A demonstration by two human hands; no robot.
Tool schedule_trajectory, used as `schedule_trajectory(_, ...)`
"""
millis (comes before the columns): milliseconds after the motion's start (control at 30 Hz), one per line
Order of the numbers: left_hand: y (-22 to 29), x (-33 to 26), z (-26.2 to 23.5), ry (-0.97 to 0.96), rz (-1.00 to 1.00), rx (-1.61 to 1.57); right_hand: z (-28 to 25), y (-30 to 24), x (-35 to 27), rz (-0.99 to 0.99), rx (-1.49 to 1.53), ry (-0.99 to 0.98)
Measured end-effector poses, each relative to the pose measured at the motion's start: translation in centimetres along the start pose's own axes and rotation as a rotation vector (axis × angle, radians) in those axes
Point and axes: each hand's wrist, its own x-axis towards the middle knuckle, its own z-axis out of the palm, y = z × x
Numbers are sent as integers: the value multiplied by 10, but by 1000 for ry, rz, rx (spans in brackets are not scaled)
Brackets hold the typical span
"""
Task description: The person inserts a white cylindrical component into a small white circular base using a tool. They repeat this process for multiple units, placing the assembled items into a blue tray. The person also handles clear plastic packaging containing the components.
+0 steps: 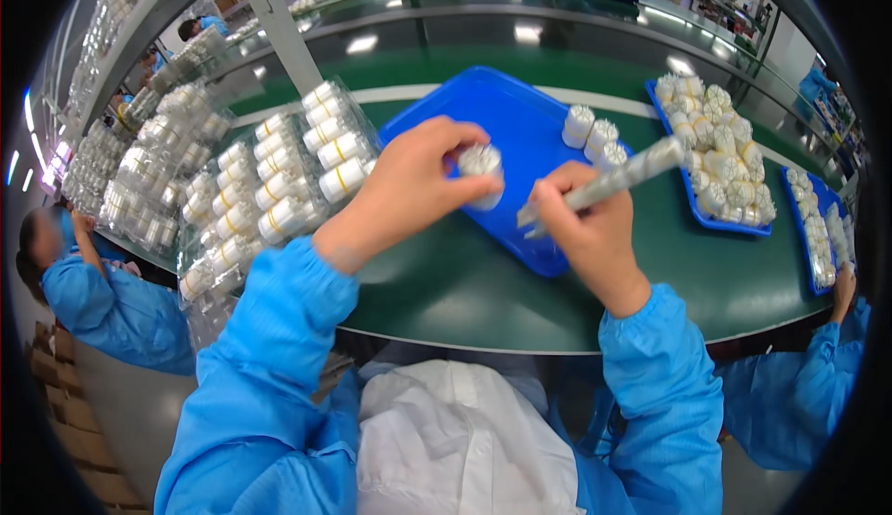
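My left hand (415, 176) is closed around a short white cylindrical piece (480, 162), thumb and fingers on its sides and its pale, uneven end facing up. It is held above a blue tray (492, 97). My right hand (595, 241) grips a long, pale tweezers-like tool (636, 169) much as a pen is held. Two thin prongs at the tool's lower end point toward the tray, apart from the white piece. Several similar white cylinders (599, 134) stand at the tray's right side. What the piece is exactly cannot be made out.
Clear plastic packs (269, 176) of white cylinders with yellow bands lie at left. A heaped blue tray (711, 148) sits at right, another (816, 227) beyond it. Co-workers in blue sit on both sides. The green table's near edge (446, 343) curves before me.
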Motion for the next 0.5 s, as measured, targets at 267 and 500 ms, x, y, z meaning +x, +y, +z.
schedule_trajectory(267,-19,-84,39,36,76,-188,22,10,-10,-12,-48,-169)
schedule_trajectory(500,-23,-86,40,51,158,-181,28,14,-11,-23,-164,-195)
